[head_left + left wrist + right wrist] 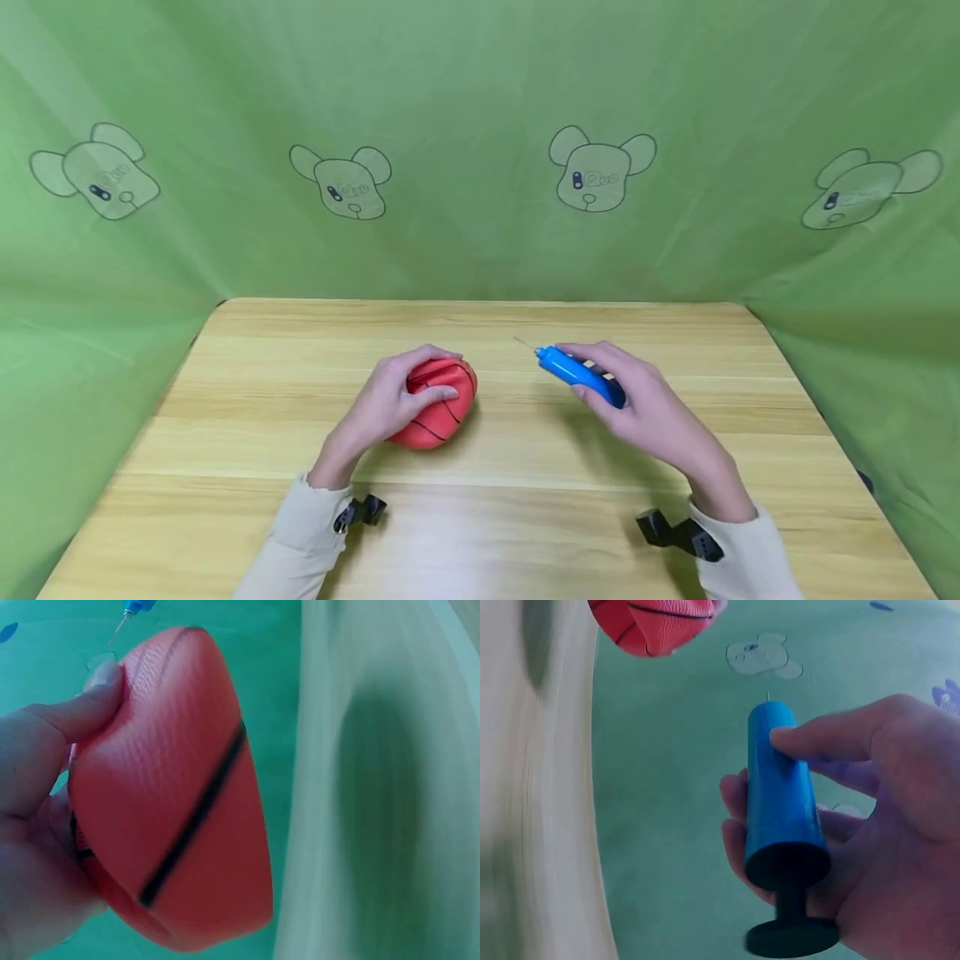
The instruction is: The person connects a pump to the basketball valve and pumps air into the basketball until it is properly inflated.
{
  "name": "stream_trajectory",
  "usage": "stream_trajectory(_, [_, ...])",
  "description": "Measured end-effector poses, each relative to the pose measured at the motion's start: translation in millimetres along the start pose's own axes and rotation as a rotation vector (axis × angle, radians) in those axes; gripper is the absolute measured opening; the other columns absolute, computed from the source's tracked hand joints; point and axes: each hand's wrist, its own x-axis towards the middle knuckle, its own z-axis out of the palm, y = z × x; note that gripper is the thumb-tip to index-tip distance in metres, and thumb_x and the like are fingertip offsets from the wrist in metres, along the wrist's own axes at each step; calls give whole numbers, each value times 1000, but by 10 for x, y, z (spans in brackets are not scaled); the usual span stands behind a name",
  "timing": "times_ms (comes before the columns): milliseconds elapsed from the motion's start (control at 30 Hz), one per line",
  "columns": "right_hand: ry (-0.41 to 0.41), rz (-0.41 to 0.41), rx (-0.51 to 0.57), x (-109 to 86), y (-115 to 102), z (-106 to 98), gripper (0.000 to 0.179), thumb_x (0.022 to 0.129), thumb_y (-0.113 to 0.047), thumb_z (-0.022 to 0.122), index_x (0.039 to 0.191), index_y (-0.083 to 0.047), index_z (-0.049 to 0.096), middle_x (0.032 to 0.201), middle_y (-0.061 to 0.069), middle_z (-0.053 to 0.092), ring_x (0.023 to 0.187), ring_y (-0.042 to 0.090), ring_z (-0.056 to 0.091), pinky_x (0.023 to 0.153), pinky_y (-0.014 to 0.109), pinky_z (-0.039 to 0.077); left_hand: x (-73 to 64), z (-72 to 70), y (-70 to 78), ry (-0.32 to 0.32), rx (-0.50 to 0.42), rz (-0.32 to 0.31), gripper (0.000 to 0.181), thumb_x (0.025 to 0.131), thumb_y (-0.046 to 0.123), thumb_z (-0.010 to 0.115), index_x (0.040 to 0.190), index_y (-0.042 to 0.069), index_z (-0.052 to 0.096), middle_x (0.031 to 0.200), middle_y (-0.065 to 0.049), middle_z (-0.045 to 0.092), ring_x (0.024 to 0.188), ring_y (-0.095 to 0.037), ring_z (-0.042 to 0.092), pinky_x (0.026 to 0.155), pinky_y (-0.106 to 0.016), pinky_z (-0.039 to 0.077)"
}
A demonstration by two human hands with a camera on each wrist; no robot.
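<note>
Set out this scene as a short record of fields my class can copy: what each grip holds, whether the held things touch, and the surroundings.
Left grip: holds the dented red ball with black lines
Right grip: holds the blue cylindrical pump with a black handle
Needle: thin, at the pump's tip, apart from the ball
Surface: light wood-grain table
Backdrop: green sheet printed with animal heads

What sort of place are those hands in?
Probably an indoor corner set up for filming: there's a wooden table, a green sheet with cartoon animal heads behind it, and small black devices at both wrists.
</note>
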Motion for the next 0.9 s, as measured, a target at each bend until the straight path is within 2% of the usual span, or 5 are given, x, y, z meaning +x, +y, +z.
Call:
stream_trajectory(133, [-32, -27, 22, -12, -112, 37, 54, 92, -5, 74, 142, -21, 60, 123, -8, 65, 100, 11, 61, 82, 38, 54, -6, -27, 84, 57, 40, 56, 38, 88, 21, 84, 124, 17, 74, 116, 4, 73, 106, -14, 69, 91, -36, 56])
stream_trajectory(267, [-55, -37, 46, -3, -197, 97, 49, 93, -9, 75, 139, -21, 63, 120, -9, 66, 97, 10, 62, 81, 36, 56, -7, -31, 143, 105, 90, 138, 33, 89, 19, 83, 121, 16, 76, 120, 3, 73, 112, -15, 69, 96, -36, 54])
stream_trajectory(433, [-62, -29, 26, 10, -273, 153, 43, 95, -15, 75, 137, -21, 65, 118, -9, 67, 94, 9, 63, 79, 34, 57, -17, -24, 219, 129, 177, 216, 27, 90, 18, 81, 117, 14, 78, 124, 0, 72, 116, -18, 68, 98, -39, 53])
stream_trajectory(733, [-81, -64, -7, 8, -320, 218, 39, 97, -16, 73, 136, -16, 66, 114, -4, 69, 86, 8, 62, 74, 31, 57, -28, 8, 313, 155, 287, 280, 29, 88, 16, 84, 116, 12, 79, 123, -1, 73, 119, -23, 67, 98, -44, 53])
stream_trajectory(900, [-93, -66, -105, -8, -359, 243, 40, 100, -20, 70, 139, -16, 65, 108, 0, 72, 77, 5, 59, 68, 25, 54, -40, 16, 327, 159, 358, 299, 29, 86, 10, 84, 114, 9, 79, 121, -3, 74, 122, -28, 65, 99, -44, 52])
